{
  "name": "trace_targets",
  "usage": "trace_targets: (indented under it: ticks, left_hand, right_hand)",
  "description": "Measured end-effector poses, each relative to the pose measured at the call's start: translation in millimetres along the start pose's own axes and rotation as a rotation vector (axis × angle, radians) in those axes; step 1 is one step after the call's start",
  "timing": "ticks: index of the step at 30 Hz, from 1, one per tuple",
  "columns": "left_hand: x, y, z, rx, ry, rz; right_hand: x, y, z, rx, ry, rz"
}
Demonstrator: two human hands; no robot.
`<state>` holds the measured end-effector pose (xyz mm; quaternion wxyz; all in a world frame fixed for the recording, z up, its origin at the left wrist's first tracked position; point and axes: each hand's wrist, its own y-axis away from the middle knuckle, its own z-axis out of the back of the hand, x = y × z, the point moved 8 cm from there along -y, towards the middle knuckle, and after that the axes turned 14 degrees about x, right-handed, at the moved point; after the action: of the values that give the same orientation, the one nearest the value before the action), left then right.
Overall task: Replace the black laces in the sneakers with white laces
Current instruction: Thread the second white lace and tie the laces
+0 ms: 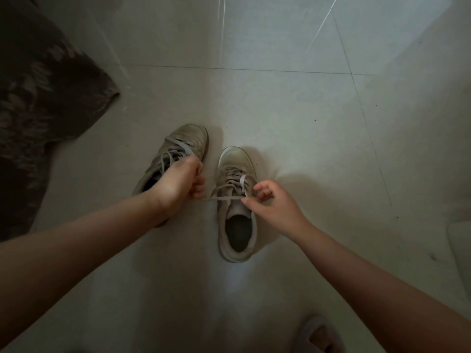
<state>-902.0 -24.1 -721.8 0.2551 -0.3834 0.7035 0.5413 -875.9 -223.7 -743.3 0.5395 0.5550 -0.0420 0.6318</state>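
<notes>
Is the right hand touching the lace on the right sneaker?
Touching. The head view shows the right hand pinching the lace stretched across the right sneaker.

two pale-laced sneakers on floor

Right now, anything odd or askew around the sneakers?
Mildly: the left sneaker leans tilted, its pale laces loose, while the right sneaker sits flat. Both hands pinch one lace taut. No black laces visible.

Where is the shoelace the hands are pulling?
In the head view, the lace stretches straight across the middle, pinched between the left hand and right hand, just above the tongue of the right-side sneaker on the tiled floor.
</notes>
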Motion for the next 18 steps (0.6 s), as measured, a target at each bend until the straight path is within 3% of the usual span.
trace_targets:
  ticks: [3, 5, 8, 10, 14, 18]
  left_hand:
    - [-31, 13, -19, 0.068, -1.254, -0.28]
    - [-25, 19, -32, 0.123, -1.705, -0.398]
    - [-11, 23, -33, 0.194, -1.775, -0.435]
    - [-19, 23, -21, 0.041, -1.694, -0.41]
    - [-52, 20, 22, -0.338, -1.585, -0.177]
    - [-76, 20, 29, -0.428, -1.664, -0.295]
  right_hand:
    - [5, 3, 8, -0.097, 0.123, 0.046]
    - [11, 7, 12, -0.183, 0.188, 0.104]
    - [12, 10, 13, -0.238, 0.202, 0.152]
    - [7, 9, 13, -0.237, 0.185, 0.13]
    - [-1, 7, 11, -0.219, 0.13, 0.079]
    - [1, 5, 6, -0.194, 0.125, 0.075]
